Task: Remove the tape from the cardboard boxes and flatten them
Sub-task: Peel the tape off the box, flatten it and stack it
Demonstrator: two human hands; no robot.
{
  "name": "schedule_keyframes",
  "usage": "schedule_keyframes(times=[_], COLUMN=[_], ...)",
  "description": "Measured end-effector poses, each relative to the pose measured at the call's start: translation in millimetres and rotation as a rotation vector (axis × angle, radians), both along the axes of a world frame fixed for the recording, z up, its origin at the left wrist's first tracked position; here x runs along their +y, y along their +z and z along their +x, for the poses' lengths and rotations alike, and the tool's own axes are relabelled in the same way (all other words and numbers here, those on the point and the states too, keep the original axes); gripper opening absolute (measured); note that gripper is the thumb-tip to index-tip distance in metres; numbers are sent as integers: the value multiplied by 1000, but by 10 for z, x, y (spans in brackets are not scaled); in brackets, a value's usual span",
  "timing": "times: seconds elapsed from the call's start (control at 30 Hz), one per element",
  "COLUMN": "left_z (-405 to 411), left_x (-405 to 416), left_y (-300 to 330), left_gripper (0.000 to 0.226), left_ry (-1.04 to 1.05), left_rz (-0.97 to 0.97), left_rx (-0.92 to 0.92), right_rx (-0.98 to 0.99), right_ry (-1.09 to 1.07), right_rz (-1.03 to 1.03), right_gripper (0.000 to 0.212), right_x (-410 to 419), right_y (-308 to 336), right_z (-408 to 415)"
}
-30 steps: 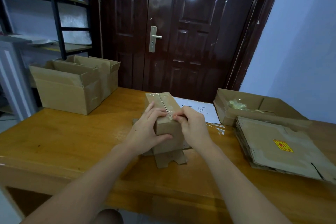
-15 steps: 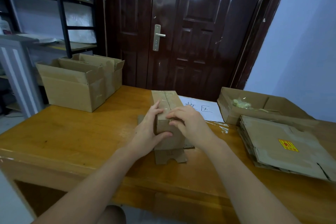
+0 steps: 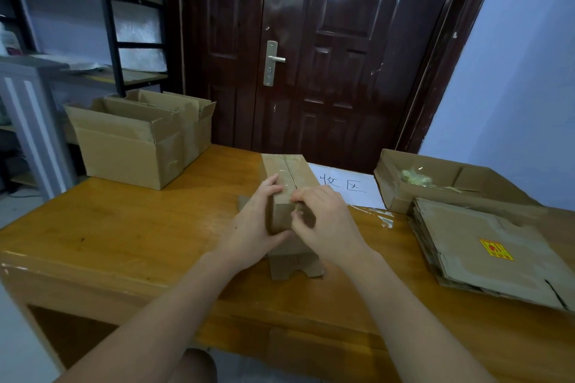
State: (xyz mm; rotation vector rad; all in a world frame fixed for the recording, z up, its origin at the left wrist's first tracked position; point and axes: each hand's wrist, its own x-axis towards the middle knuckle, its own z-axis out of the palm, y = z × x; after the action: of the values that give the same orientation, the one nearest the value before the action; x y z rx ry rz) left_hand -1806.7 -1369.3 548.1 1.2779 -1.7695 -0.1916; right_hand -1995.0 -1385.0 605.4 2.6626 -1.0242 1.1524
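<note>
A small brown cardboard box (image 3: 287, 169) stands in the middle of the wooden table (image 3: 130, 227), with clear tape (image 3: 284, 176) running along its top seam. My left hand (image 3: 253, 227) grips the box's near left corner, fingers on top and thumb on the front face. My right hand (image 3: 323, 221) pinches the end of the tape at the top front edge. The box's lower flaps (image 3: 295, 267) splay out on the table under it.
Two open cardboard boxes (image 3: 124, 146) stand at the table's back left. A stack of flattened boxes (image 3: 485, 249) lies at the right, behind it an open box (image 3: 392, 183) holding crumpled tape. A white paper sheet (image 3: 345, 186) lies behind the small box. A dark door is beyond.
My right hand has shifted left over the box's front top edge and curled onto the tape end. My left hand keeps its hold on the box. The camera has moved slightly.
</note>
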Motion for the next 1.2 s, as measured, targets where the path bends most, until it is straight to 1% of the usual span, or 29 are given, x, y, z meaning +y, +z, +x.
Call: schedule_keyframes(times=[0.13,0.23,0.33,0.43,0.53,0.7,0.87,0.97,1.2], left_z=[-45,-6,-1,-18,-15,-6,6,-3,4], left_x=[-20,-18,-21,-11,19,14,0,10,-30], left_y=[-79,-72,-67,-62,-44,-50,-60,-41,-70], left_gripper=[91,93,92,90,84,82,82,86,87], left_ry=[-8,-35,-20,-20,-36,-24,-15,-9,7], left_rz=[-19,-12,-23,-37,-48,-37,-31,-24,-39], left_rx=[47,64,57,67,72,79,68,54,38], right_rx=[4,-68,-117,-100,-95,-148,-185,-220,-184], right_ry=[-209,-264,-272,-279,-313,-368,-353,-343,-320], right_rz=[-31,-36,-44,-79,-79,-43,-17,27,44], right_gripper=[43,48,41,26,20,18,14,13,13], right_x=[156,209,227,232,254,283,335,351,361], right_y=[-105,-171,-215,-229,-222,-206,-249,-247,-216], right_z=[227,343,352,375,462,555,583,573,589])
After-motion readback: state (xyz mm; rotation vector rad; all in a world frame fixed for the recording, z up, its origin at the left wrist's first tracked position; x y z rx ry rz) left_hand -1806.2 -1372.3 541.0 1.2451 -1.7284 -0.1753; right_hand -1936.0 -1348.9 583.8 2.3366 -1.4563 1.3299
